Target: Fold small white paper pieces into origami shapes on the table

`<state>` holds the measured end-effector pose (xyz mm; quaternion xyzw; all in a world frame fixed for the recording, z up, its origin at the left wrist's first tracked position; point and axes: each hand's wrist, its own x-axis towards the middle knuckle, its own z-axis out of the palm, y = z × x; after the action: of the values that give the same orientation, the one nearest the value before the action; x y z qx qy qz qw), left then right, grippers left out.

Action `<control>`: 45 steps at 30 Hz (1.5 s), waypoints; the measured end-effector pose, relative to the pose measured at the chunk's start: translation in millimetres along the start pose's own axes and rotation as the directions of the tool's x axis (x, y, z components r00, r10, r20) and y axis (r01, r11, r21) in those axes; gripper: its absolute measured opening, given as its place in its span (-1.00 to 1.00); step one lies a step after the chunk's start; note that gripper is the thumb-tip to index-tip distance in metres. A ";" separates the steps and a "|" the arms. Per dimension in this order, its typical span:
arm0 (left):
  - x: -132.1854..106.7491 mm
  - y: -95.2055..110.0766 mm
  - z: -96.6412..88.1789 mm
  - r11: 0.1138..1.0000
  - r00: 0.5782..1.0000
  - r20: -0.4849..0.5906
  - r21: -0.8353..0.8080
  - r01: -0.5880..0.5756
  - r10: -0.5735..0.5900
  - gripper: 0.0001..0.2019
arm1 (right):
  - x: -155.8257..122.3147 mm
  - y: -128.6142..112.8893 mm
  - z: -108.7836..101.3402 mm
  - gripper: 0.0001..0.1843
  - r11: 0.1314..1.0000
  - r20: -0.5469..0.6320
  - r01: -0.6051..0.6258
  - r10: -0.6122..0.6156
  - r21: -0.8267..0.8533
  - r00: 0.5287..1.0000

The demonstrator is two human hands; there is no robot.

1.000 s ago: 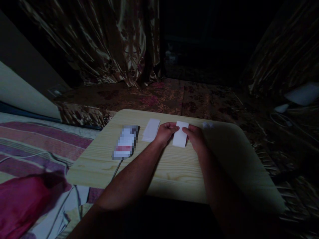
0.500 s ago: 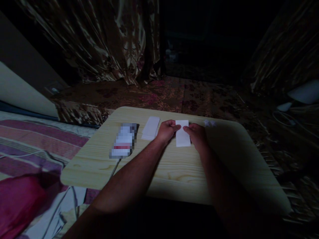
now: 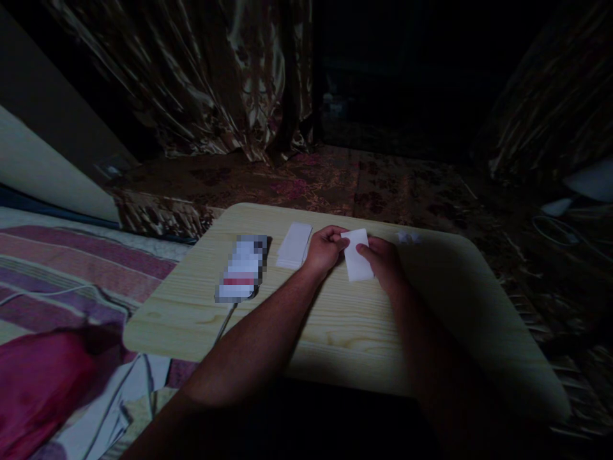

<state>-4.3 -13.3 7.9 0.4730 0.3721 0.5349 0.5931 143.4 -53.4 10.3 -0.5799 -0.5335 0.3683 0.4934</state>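
A white paper strip [image 3: 357, 255] lies over the far middle of a light wooden table [image 3: 335, 319]. Both my hands pinch it. My left hand [image 3: 325, 248] grips its upper left corner with closed fingers. My right hand [image 3: 381, 260] holds its right edge between thumb and fingers. A stack of similar white paper strips [image 3: 294, 245] lies just left of my left hand.
A phone [image 3: 241, 276] with a cable lies on the table's left part. Small white bits [image 3: 408, 237] sit near the far right edge. Striped bedding [image 3: 71, 268] and a red cloth [image 3: 43, 377] lie at left; shiny curtains [image 3: 201, 76] and patterned carpet lie beyond.
The paper strip has turned a little clockwise in my hands and shifted slightly right. The view has drifted a bit.
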 end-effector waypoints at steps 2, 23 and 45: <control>-0.3 1.2 0.3 1.000 1.000 -0.003 0.003 -0.006 0.006 -0.78 | 0.1 0.9 -0.9 -0.64 0.999 0.029 0.025 -0.024 -0.023 0.999; 2.9 13.0 -7.4 1.000 1.000 -0.023 0.013 0.002 -0.002 -0.73 | 2.1 6.0 -3.7 -0.61 0.997 0.073 0.054 -0.057 0.049 0.996; 3.8 7.3 -8.9 0.999 0.999 -0.025 0.017 0.036 -0.036 -0.87 | -1.0 5.3 -5.1 -0.71 0.988 0.082 0.092 -0.102 0.122 0.991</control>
<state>-14.2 -8.2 12.7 0.4647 0.3922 0.5267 0.5940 149.4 -55.0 6.3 -0.5064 -0.5595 0.4000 0.5201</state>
